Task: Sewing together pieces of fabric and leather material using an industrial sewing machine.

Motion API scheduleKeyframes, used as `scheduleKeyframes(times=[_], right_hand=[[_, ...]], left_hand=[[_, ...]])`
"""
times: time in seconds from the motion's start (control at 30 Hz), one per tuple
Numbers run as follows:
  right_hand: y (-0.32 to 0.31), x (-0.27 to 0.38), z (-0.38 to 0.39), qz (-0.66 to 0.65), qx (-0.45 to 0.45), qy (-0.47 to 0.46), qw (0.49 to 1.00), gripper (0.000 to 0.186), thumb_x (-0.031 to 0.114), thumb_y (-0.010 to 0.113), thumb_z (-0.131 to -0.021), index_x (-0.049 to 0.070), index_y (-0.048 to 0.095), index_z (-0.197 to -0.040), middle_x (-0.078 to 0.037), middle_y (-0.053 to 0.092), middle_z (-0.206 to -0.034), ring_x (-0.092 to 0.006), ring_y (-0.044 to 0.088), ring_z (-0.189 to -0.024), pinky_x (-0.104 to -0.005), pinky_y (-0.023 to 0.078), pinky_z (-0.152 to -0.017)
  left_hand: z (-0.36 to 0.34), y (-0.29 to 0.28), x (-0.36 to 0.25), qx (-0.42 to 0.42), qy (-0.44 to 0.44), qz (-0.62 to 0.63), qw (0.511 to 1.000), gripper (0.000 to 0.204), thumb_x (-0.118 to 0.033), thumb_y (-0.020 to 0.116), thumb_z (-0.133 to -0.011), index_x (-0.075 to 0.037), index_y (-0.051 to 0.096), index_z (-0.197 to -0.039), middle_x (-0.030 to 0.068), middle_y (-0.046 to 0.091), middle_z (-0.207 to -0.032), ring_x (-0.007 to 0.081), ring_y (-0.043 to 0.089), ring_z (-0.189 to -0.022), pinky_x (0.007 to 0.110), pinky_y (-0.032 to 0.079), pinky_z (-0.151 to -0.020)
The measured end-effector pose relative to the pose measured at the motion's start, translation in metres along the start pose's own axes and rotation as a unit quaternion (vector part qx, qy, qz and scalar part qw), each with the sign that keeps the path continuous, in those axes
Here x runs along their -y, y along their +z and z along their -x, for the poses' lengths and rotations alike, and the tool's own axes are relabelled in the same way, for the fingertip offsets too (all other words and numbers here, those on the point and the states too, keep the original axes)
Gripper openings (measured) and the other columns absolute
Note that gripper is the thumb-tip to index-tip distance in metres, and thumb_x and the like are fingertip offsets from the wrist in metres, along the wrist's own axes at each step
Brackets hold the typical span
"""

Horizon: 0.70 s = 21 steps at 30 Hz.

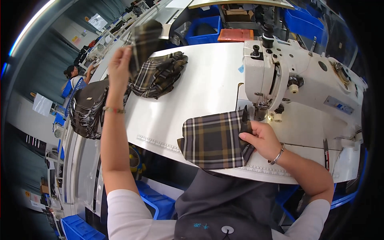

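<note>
My left hand point(119, 64) is raised over the left of the table, fingers closed on a blurred plaid fabric piece point(146, 38). My right hand point(260, 138) grips the right edge of a flat dark olive, black and white plaid piece point(212, 140) at the table's front. Just behind that hand is the white sewing machine point(304, 80), its needle and foot area point(261, 110) above the bed. A heap of plaid pieces point(158, 76) lies at back left, beside a stack of dark pieces point(90, 108).
The white table point(208, 72) has printed rulers along its front. Scissors point(326, 154) lie at right. Blue bins point(302, 22) and a red-orange flat item point(236, 35) are behind. A co-worker point(74, 76) sits at far left. A small fan point(136, 160) is below the table.
</note>
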State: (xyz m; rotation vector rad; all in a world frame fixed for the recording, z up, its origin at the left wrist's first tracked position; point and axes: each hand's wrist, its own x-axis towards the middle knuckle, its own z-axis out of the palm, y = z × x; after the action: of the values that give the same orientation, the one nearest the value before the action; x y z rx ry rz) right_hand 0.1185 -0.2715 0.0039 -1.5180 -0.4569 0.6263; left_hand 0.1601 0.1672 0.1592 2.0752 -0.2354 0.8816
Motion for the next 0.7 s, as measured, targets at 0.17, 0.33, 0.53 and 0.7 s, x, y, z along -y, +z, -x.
scheduleKeyframes(times=[0.17,0.33,0.53,0.7], right_hand=[[0.004,-0.008,-0.004,-0.045,0.008,-0.039,0.998,0.017,0.010,0.067,-0.094,-0.001,0.056,-0.086,0.002,0.063,-0.077,-0.0023,0.054,-0.070,-0.0223,0.046,-0.061],[0.002,0.005,0.000,0.037,0.007,0.042,0.998,0.009,0.008,0.065,-0.094,0.000,0.060,-0.094,0.002,0.064,-0.080,-0.0026,0.057,-0.070,-0.0213,0.046,-0.057],[0.001,0.004,0.004,-0.003,0.003,0.025,1.000,0.009,0.006,0.063,-0.095,0.002,0.063,-0.104,0.000,0.069,-0.084,-0.0023,0.059,-0.067,-0.0192,0.044,-0.051],[0.003,0.006,0.000,0.004,0.015,0.027,1.000,0.010,0.005,0.062,-0.096,0.002,0.063,-0.105,0.001,0.069,-0.083,-0.0010,0.058,-0.067,-0.0177,0.043,-0.052]], left_hand=[[0.040,0.026,0.106,0.070,-0.160,-0.170,0.970,0.025,-0.022,0.060,-0.099,0.001,0.068,-0.106,0.0120,0.072,-0.102,0.0161,0.064,-0.092,0.030,0.048,-0.085],[0.064,0.030,0.109,0.044,-0.145,-0.236,0.960,0.037,-0.030,0.055,-0.100,-0.001,0.064,-0.120,0.0205,0.070,-0.110,0.0341,0.066,-0.104,0.038,0.050,-0.090],[0.066,-0.006,0.041,0.008,0.012,-0.459,0.888,0.029,-0.027,0.072,-0.086,-0.007,0.071,-0.107,0.0102,0.072,-0.106,0.0303,0.066,-0.101,0.042,0.050,-0.087],[0.077,-0.087,0.011,-0.062,0.026,-0.638,0.768,0.024,-0.027,0.072,-0.085,-0.010,0.073,-0.102,0.0075,0.072,-0.101,0.0272,0.066,-0.099,0.043,0.049,-0.085]])
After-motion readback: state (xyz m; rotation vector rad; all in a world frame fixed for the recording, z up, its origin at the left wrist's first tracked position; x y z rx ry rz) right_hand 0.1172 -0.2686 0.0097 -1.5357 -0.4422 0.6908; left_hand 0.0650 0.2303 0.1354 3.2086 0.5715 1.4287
